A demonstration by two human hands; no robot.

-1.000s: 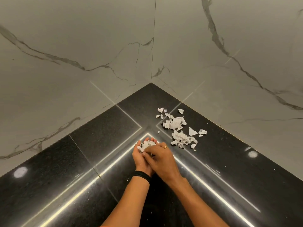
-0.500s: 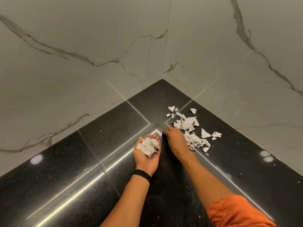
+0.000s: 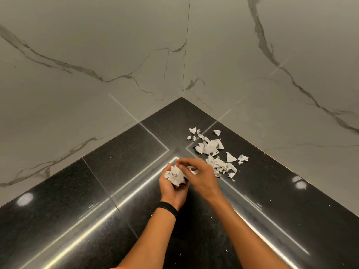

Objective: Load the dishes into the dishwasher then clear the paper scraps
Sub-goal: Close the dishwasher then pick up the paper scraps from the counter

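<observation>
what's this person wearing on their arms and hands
A black band circles the left wrist. Both forearms are bare; a sliver of orange sleeve shows at the bottom edge. The right hand is too blurred to tell a ring.

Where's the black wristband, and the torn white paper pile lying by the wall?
Black wristband (image 3: 168, 208): head view, middle of the band.
Pile of torn white paper (image 3: 208, 148): head view, its upper clump.

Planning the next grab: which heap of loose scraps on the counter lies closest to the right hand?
The lower heap, right beside the right hand; the other heap sits farther back toward the wall corner.
</observation>
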